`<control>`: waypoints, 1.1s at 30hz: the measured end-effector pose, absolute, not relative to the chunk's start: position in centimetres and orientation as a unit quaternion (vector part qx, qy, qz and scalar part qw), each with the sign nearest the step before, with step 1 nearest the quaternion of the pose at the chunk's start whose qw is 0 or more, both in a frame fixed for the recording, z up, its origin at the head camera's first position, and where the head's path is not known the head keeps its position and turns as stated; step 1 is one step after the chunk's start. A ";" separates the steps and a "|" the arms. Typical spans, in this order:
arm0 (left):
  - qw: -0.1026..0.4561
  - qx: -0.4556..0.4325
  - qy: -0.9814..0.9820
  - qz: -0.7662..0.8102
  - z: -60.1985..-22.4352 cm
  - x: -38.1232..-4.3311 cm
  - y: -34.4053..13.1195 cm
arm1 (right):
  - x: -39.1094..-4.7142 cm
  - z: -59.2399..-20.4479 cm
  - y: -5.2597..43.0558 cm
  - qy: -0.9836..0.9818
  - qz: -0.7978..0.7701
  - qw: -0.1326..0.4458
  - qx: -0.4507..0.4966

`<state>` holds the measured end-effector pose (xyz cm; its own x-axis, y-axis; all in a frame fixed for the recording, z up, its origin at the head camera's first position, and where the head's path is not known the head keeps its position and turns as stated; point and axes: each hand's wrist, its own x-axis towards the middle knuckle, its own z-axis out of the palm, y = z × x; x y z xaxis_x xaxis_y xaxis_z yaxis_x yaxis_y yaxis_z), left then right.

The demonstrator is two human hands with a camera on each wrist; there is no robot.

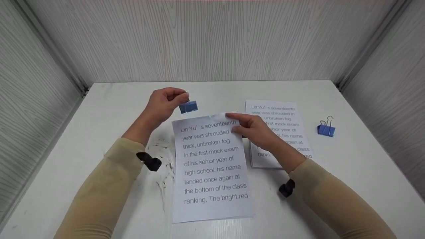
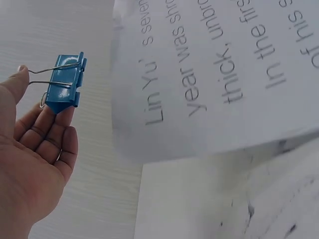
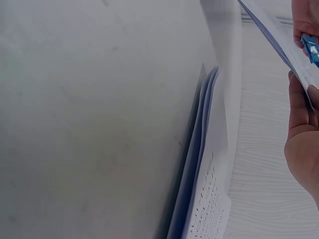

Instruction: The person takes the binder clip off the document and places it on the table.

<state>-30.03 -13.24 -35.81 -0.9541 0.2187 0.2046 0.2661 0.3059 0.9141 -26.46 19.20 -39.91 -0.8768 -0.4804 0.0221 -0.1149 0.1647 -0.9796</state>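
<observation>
Between the thumb and fingers of my left hand [image 1: 165,103] is a blue binder clip [image 1: 188,107], pinched by its wire handles. In the left wrist view the binder clip [image 2: 65,82] has its mouth turned toward the printed sheets, a short gap away from their top edge. My right hand [image 1: 254,129] grips the printed sheets [image 1: 212,166] near their top right corner, thumb on the front and fingers behind. The sheets are tilted up toward me, and in the right wrist view the held sheets [image 3: 274,35] show edge-on as a thin stack.
A second stack of printed sheets [image 1: 275,113] lies on the white table [image 1: 116,103] to the right, partly behind my right forearm. Further right rests another blue binder clip [image 1: 326,130], handles up. Dark scuff marks [image 1: 162,179] run left of the held sheets. Wood-grain walls [image 1: 212,39] enclose the table.
</observation>
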 end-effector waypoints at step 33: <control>-0.100 -0.023 -0.882 -0.459 -41.7 -28.0 -26.9 | -26.5 -40.2 19.0 0.765 -0.595 0.161 -0.189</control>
